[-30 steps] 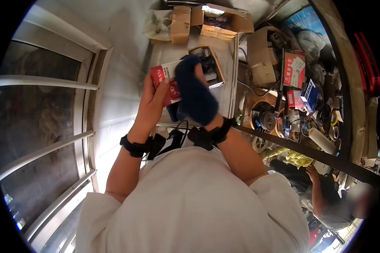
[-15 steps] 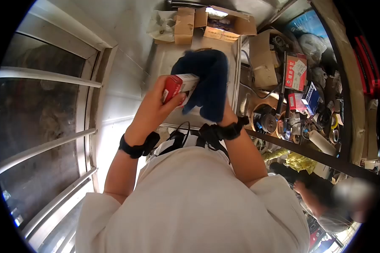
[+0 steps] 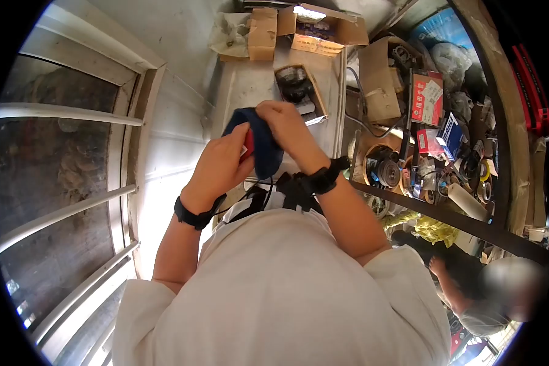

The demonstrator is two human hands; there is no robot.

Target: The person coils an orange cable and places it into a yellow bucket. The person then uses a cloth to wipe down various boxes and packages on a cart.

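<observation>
My left hand [image 3: 216, 169] is wrapped round a small red box [image 3: 247, 144], of which only a part shows. A dark blue cloth [image 3: 266, 146] is draped over the box and hides most of it. The fingers of my right hand [image 3: 291, 131] are closed on the top of the cloth, just right of my left hand. Beyond my hands, an open carton [image 3: 315, 100] with dark parts in it stands on the pale worktop [image 3: 244, 82].
Two cartons [image 3: 263, 33] [image 3: 316, 44] stand at the back of the worktop. On the right, a shelf holds a red box [image 3: 426, 99], a blue box [image 3: 450, 136], tape rolls and parts. Barred windows [image 3: 61, 152] line the left. Another person [image 3: 470, 293] is at lower right.
The cloth has moved down and left and now covers most of the red box. My right hand has come out from under the cloth and grips its top. The open carton is visible again.
</observation>
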